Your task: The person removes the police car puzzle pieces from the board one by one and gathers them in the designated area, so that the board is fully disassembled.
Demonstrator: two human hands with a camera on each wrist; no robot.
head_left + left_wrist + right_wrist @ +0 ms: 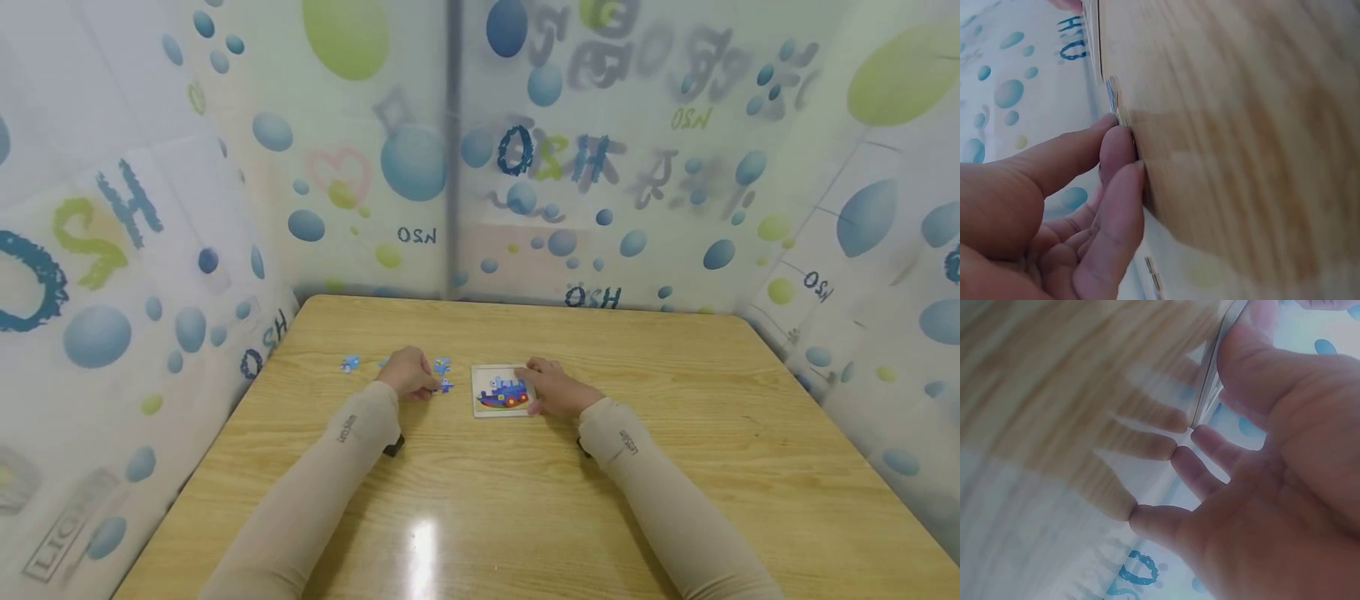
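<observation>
At the fingertips of my left hand (408, 375) is a small blue puzzle piece (447, 386), pinched close over the table. The left wrist view shows this thin piece edge-on, partly hidden by the fingers (1072, 150). Right of it lies a square puzzle board (483, 411) with a pale frame and a partly filled picture in blue, red and yellow. My right hand (558, 392) holds the board's right side, thumb near the front corner and index finger over the frame farther back. Its other fingers (1200, 472) are spread, with their tips on the table.
Another blue puzzle piece (442, 365) lies just behind the pinched one. A separate blue piece (350, 363) is farther left, and one more is mostly hidden behind my left hand. The wooden table (675, 375) meets patterned curtains (360, 250) at the back and sides.
</observation>
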